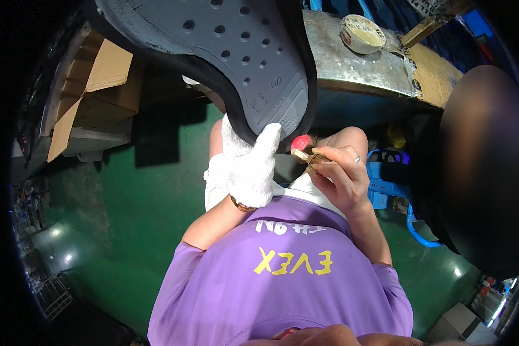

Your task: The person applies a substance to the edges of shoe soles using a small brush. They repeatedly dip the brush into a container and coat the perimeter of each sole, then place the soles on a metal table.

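Note:
A grey shoe sole [254,63] with a black rim and rows of small holes spans the upper middle, close to the camera. My left hand [252,173], in a white knitted glove, is closed on its near rounded end, the thumb lying over the edge. To the right, my bare right hand [343,173] pinches a thin stick-like tool [301,155] with a pale end and brown wrapping. Beside that end is a rounded pink-red piece [300,142]; I cannot tell whether it belongs to the tool. A ring shows on a right finger.
A worn metal-topped bench [357,72] stands ahead, bearing a round pale tub [363,34]. Open cardboard boxes [106,86] are at the left. A large dark blurred shape [484,173] blocks the right side, near a blue frame [380,184]. The floor [132,219] is green.

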Motion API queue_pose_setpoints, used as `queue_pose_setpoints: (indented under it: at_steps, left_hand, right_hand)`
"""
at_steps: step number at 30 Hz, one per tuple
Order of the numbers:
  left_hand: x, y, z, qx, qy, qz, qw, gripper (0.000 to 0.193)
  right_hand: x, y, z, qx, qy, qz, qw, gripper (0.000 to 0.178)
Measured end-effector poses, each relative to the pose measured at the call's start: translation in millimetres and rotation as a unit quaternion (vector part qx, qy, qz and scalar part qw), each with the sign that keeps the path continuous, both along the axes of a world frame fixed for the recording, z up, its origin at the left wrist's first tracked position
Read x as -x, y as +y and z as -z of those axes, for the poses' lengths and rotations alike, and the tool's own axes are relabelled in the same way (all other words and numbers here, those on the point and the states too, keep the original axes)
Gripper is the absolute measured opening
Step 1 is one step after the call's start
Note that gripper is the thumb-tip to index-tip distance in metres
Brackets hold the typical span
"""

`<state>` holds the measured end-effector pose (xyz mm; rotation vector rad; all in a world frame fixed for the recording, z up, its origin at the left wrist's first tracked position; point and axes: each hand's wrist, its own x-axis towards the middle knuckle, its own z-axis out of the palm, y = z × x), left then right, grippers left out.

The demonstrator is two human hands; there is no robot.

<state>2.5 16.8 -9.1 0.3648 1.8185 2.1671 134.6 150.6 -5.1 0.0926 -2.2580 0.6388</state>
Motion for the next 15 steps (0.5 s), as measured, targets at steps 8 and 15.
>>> queue_pose_setpoints:
  at_steps: [8,15]
  left_hand:
    - [-4,8,-3,-0.037,-0.001,0.002,0.999,0.053]
    - [-9,10,-8,-0.05,-0.025,0.003,0.998,0.051]
  right_hand:
    - [-6,2,4,0.024,0.033,0.021,0.999,0.026]
    - [-8,11,9,-0.004,0.048,0.094,0.994,0.028]
